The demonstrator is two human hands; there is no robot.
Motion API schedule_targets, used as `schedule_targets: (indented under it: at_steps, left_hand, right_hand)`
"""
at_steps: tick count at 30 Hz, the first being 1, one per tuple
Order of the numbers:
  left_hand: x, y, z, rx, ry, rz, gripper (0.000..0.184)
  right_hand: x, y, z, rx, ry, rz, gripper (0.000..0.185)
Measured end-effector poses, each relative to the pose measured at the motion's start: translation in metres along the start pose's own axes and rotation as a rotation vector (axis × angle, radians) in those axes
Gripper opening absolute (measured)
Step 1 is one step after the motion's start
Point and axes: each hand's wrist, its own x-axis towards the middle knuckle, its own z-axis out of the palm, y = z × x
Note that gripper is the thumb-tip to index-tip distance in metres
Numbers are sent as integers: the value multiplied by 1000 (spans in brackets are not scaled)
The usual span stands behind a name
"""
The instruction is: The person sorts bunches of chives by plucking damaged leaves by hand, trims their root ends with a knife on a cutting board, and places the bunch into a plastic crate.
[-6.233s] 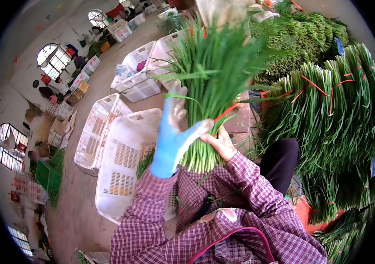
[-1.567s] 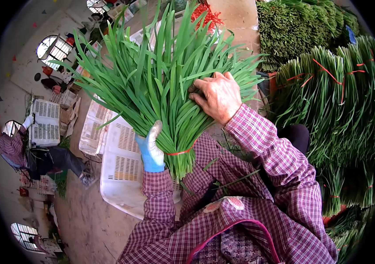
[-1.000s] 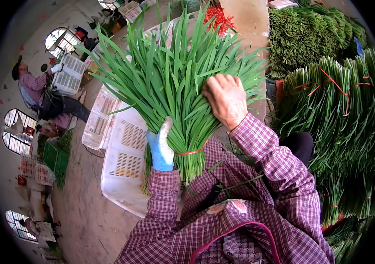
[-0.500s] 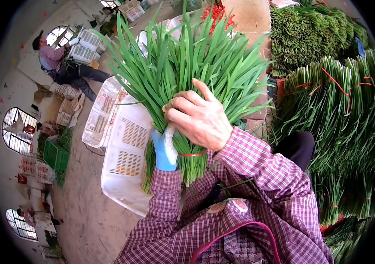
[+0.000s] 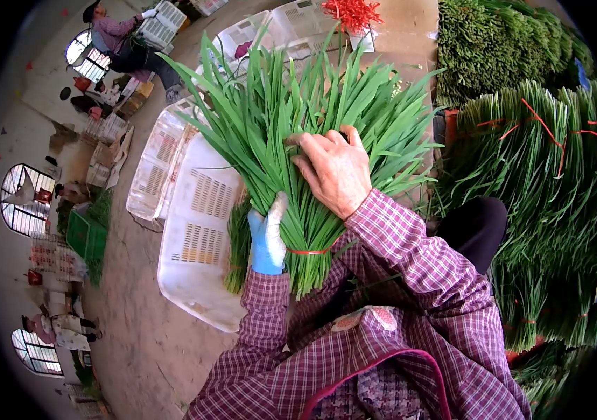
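A large bunch of garlic chives [image 5: 312,182] stands in front of me, leaf tips fanned upward and away. A red band [image 5: 310,251] circles it near the cut ends. My left hand [image 5: 268,234], in a blue and white glove, grips the bunch's left side just above the band, thumb up; its other fingers are hidden behind the stems. On the upper leaves rests my bare right hand [image 5: 337,171], its fingers curled in among the blades. Close to the left hand, more chives [image 5: 237,245] lie in a white plastic crate [image 5: 181,280].
Banded chive bundles [image 5: 515,154] are stacked on the right, below a pile of thicker green stalks [image 5: 501,59]. Red ties [image 5: 352,14] sit at the far end. A second white crate [image 5: 150,171] adjoins the first. A co-worker [image 5: 120,38] carries a crate at upper left.
My right hand has shifted up and slightly right along the leaves, its fingers now curled into them. The left hand keeps its grip. The co-worker has moved up in view.
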Motion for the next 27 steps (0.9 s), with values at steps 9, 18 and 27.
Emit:
schedule_targets:
  at_steps: [9,18,27]
  left_hand:
    - [0,4,1,16,44,-22,42]
    - [-20,28,-22,143,-24,-228,42]
    - [-43,-18,-15,179,14,-188,42]
  right_hand:
    - [5,1,9,-16,12,38,17]
    - [-25,0,16,145,-89,110,14]
    - [-84,23,18,60,-69,75,15]
